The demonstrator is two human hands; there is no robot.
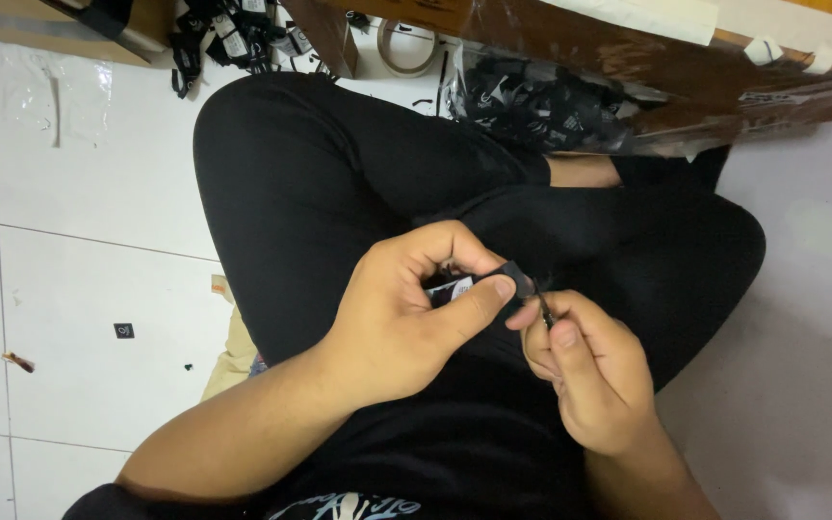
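My left hand (406, 308) is curled around a small black tag with a white label (455, 286), the thumb pressing its black end (517, 279). Just to the right, my right hand (589, 371) pinches a thin black cord or pin (544, 306) between thumb and fingers, its tip touching the tag's edge. Both hands hover over my lap, above crossed legs in black trousers (339, 183).
A clear plastic bag full of black tags (541, 106) lies beyond my knees under a brown board (628, 48). More black tags (228, 39), a tape roll (408, 46) and a cardboard box (69, 24) sit at the top. One tag (124, 330) lies on the white tile floor.
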